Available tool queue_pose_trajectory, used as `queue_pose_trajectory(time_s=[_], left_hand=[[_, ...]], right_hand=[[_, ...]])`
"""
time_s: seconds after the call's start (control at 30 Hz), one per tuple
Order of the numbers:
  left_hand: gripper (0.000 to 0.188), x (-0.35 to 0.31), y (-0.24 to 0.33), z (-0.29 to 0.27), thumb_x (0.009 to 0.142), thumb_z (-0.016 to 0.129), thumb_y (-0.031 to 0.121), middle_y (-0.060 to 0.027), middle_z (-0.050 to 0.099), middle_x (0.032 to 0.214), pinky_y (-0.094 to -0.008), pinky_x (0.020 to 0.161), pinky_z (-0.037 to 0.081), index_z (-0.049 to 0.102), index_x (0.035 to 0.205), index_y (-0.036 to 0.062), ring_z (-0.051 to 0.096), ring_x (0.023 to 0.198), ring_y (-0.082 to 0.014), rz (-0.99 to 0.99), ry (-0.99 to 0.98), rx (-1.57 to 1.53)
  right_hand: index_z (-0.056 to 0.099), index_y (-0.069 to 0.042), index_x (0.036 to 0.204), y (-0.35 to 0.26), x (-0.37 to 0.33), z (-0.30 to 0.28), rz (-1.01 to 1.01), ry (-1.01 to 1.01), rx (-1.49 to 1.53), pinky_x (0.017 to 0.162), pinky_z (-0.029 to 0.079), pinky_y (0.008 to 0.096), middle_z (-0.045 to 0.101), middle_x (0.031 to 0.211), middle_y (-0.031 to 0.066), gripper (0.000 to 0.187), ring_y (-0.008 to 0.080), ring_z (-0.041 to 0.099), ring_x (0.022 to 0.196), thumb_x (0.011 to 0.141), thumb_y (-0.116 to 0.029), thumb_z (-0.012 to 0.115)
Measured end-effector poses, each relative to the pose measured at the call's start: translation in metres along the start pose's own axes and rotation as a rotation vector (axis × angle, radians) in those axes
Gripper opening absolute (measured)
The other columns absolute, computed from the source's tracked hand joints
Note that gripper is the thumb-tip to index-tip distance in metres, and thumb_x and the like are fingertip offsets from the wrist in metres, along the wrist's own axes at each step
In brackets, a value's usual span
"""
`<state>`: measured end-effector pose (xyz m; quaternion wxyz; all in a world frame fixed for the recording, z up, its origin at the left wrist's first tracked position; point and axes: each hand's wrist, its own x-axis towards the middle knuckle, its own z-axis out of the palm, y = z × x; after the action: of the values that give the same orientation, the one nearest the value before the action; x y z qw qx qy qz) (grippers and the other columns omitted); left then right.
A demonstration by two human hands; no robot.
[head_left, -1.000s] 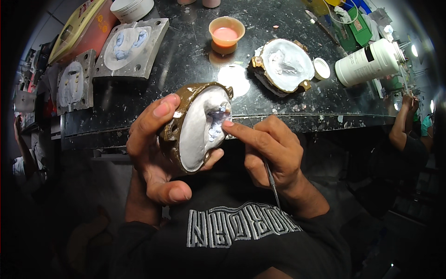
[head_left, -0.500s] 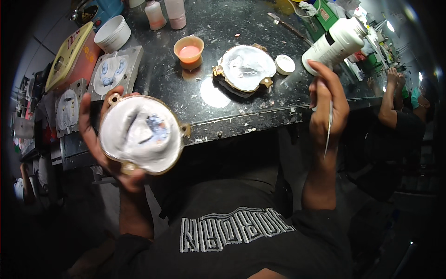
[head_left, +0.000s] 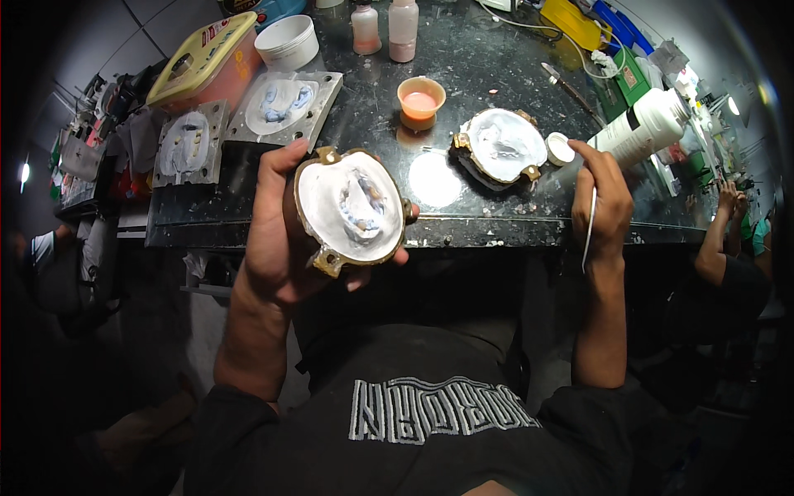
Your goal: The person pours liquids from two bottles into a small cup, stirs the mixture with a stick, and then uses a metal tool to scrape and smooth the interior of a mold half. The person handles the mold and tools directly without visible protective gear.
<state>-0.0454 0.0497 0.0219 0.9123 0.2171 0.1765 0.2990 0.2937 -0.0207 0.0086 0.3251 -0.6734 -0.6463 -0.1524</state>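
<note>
My left hand point(head_left: 277, 227) is wrapped round a dental flask half point(head_left: 331, 198), a brass-coloured ring filled with white plaster. Teeth and a bluish patch show in its plaster, which is tilted up towards me. In my right hand point(head_left: 604, 198) is a thin metal tool point(head_left: 588, 236), its slim end pointing down and its other end hidden by the fingers. That hand is over the table's front edge, beside a small white cap point(head_left: 561, 149). Left of the cap, a second flask half point(head_left: 504, 149) with a smooth whitish face lies on the table.
A plastic cup of orange-pink liquid point(head_left: 420, 107) stands mid-table. A large white bottle point(head_left: 637, 128) leans at the right, near a knife point(head_left: 571, 91). Two squeeze bottles point(head_left: 403, 33) stand at the back. Metal mould halves point(head_left: 313, 116), a white tub point(head_left: 287, 43) and a yellow-lidded container point(head_left: 203, 62) are at the left.
My left hand has turned the flask half and brought it rightward, its plaster now sharper in view. The whole scene has shifted right with my head. My right hand still grips the tool.
</note>
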Motion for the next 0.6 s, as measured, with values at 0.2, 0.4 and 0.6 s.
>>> queue_pose_trajectory(time_s=[0.2, 0.4, 0.6], left_hand=[[0.081, 0.009, 0.006, 0.005, 0.098, 0.025, 0.068, -0.0267, 0.071, 0.093, -0.0302, 0.034, 0.052, 0.062, 0.116, -0.0016, 0.073, 0.064, -0.0316, -0.089, 0.059, 0.213], [0.081, 0.012, 0.011, -0.004, 0.099, 0.032, 0.064, -0.0212, 0.071, 0.108, -0.0357, 0.067, 0.064, 0.057, 0.131, -0.0058, 0.074, 0.085, -0.0283, -0.095, 0.092, 0.395], [0.074, 0.011, 0.007, 0.005, 0.100, 0.041, 0.060, -0.0187, 0.069, 0.118, -0.0397, 0.089, 0.060, 0.060, 0.128, -0.0059, 0.072, 0.101, -0.0266, -0.006, 0.165, 0.455]], right_hand=[[0.072, -0.014, 0.125, -0.052, -0.012, -0.005, -0.403, -0.178, 0.372, 0.051, 0.044, 0.0333, 0.049, 0.070, 0.0036, 0.044, 0.0185, 0.051, 0.055, 0.085, 0.002, 0.061], [0.070, -0.025, 0.128, -0.088, -0.001, 0.008, -0.679, -0.250, 0.338, 0.051, 0.046, 0.0303, 0.047, 0.070, -0.0007, 0.048, 0.0140, 0.052, 0.059, 0.084, -0.009, 0.069], [0.069, -0.023, 0.130, -0.086, 0.010, 0.021, -0.705, -0.287, 0.390, 0.050, 0.045, 0.0309, 0.048, 0.071, -0.0002, 0.050, 0.0147, 0.054, 0.060, 0.081, -0.011, 0.073]])
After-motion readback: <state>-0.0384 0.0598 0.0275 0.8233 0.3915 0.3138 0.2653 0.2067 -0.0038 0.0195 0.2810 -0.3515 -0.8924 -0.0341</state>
